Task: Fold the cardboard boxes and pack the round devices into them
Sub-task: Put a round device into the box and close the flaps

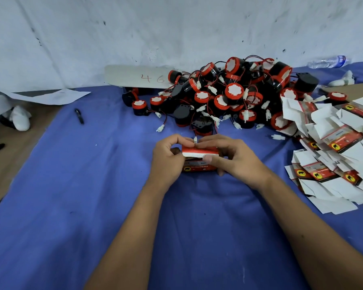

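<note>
Most of the work is left: your big heap of red-and-black round devices (228,97) fills upper centre, flat printed cardboard blanks (333,151) lie at right. At centre, your left hand (168,160) and right hand (233,158) grip one small red-and-white cardboard box (198,156), its flap half closed.

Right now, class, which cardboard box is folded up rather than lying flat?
The box gripped between both hands, left hand and right hand; the others lie as flat blanks piled at right.

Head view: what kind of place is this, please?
Probably a small packing workshop: a heap of round devices and a pile of flat cardboard boxes lie on a blue cloth, and both hands fold one box.
</note>
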Tool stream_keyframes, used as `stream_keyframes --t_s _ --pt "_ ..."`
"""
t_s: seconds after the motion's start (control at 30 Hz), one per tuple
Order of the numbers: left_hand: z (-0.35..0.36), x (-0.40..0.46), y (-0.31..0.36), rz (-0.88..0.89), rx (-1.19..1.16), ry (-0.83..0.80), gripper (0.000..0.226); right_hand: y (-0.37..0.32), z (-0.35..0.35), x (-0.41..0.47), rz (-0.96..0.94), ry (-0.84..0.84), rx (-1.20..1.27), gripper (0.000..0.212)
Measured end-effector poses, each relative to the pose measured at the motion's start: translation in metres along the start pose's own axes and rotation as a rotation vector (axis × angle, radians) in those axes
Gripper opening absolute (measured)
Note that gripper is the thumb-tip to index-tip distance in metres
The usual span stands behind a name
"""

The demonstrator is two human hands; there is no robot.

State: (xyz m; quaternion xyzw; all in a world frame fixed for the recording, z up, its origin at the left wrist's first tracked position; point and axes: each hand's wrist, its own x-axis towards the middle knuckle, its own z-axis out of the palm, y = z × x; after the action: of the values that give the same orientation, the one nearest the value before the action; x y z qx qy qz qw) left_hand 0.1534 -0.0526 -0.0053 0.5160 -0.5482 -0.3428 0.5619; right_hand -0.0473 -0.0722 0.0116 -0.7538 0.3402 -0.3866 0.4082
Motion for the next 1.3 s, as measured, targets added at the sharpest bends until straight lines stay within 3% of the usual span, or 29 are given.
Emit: stream_keyframes --t_s 0.17,0.4,0.6,0.83,1.07,1.3 --pt "-0.019 -0.001 0.005 -0.057 -0.153 -0.188 0.045 0.005 0.007 0.002 -0.035 0.084 -0.080 0.018" --pt "-0.021 -0.003 0.002 0.034 -0.028 -0.189 0.009 0.007 0.010 0.002 -0.049 0.150 -0.111 0.018" --pt "-0.022 -0.001 -0.002 0.181 0.078 -0.174 0.015 0.007 0.015 0.002 -0.051 0.174 -0.137 0.018" --pt "-0.023 0.001 -0.004 0.172 0.035 -0.175 0.017 0.008 0.015 0.002 -0.014 0.232 -0.101 0.018" --pt "-0.026 0.002 -0.004 0.134 0.023 -0.203 0.019 0.008 0.001 0.001 0.012 0.050 -0.070 0.020" --pt "-0.023 0.001 -0.006 0.126 0.014 -0.216 0.013 0.009 0.004 -0.002 0.043 0.188 0.037 0.008"
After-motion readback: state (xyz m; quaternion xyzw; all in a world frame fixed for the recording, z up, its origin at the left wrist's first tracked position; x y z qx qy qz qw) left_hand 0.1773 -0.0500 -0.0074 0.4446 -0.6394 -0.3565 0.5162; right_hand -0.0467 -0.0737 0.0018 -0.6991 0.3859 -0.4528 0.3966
